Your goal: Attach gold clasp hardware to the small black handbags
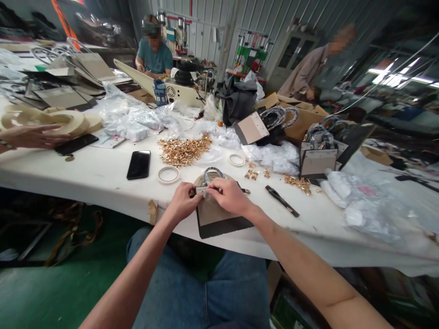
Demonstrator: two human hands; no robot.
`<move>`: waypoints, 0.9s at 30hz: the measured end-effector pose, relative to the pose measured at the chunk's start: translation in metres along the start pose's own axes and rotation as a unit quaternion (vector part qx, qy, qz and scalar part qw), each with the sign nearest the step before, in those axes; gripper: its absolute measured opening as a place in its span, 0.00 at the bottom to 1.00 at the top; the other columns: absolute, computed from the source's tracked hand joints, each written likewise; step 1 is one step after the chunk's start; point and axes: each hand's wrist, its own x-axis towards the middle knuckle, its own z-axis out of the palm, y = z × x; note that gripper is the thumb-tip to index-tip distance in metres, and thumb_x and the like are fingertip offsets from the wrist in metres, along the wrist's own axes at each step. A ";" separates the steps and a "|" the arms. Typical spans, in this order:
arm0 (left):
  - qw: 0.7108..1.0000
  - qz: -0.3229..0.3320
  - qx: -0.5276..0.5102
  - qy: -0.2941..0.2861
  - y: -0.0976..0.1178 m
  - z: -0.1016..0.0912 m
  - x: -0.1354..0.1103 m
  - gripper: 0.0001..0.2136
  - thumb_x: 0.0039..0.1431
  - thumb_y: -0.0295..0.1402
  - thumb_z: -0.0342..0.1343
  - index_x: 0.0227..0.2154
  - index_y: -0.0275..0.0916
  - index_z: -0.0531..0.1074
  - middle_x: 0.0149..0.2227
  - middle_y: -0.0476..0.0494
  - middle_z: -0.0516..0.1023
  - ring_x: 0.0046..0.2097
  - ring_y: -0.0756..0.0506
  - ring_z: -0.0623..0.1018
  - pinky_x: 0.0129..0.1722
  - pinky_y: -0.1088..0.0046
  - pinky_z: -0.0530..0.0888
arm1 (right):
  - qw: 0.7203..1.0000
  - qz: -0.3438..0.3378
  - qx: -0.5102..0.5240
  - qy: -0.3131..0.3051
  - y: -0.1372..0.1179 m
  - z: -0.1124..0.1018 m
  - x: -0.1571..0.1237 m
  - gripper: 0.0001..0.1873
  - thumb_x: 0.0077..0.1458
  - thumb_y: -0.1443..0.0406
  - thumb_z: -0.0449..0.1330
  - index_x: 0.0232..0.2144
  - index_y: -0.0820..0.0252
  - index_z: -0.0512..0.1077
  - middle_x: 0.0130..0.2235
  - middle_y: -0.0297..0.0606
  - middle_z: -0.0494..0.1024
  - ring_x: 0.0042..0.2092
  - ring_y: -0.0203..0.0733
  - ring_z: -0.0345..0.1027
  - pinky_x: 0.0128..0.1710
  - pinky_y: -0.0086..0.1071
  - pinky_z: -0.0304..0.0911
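A bag panel, beige with a dark lower border, lies at the front table edge before me. A plastic-wrapped looped handle rises from its top side. My left hand is closed, thumb and fingers pinching the panel's upper left edge. My right hand is closed too, its fingertips pressed together by a small pale piece near the handle's base. What sits in those fingertips is too small to make out. Just right of the panel lies a dark slim tool.
Gold metal fittings form a heap behind my hands. Tape rolls, a black phone, handled bag pieces and plastic bags lie around. Another person's hand rests by large tape rolls, left. Two people work beyond the table.
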 end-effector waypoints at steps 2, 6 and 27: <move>1.000 0.003 -0.027 -0.014 -0.004 0.000 -0.001 0.11 0.60 0.39 0.63 0.34 0.36 0.83 0.41 0.41 0.81 0.44 0.40 0.78 0.45 0.66 0.74 | 1.000 -0.001 -0.013 -0.021 0.001 -0.001 0.000 0.08 0.69 0.72 0.69 0.35 0.58 0.82 0.38 0.36 0.84 0.41 0.42 0.76 0.44 0.36 0.66; 0.995 -0.007 -0.097 -0.032 -0.010 -0.003 0.000 0.13 0.60 0.42 0.65 0.36 0.37 0.85 0.44 0.40 0.83 0.48 0.38 0.80 0.47 0.64 0.75 | 1.000 -0.007 -0.021 -0.021 0.001 -0.003 0.001 0.09 0.73 0.70 0.64 0.40 0.58 0.86 0.43 0.40 0.85 0.45 0.45 0.78 0.49 0.39 0.69; 0.983 -0.013 -0.178 -0.036 -0.012 -0.007 -0.005 0.14 0.58 0.45 0.66 0.34 0.39 0.84 0.47 0.39 0.82 0.53 0.37 0.79 0.53 0.63 0.75 | 0.971 -0.148 -0.183 -0.043 -0.003 0.013 0.005 0.06 0.73 0.69 0.64 0.43 0.56 0.81 0.46 0.44 0.82 0.51 0.53 0.72 0.53 0.47 0.71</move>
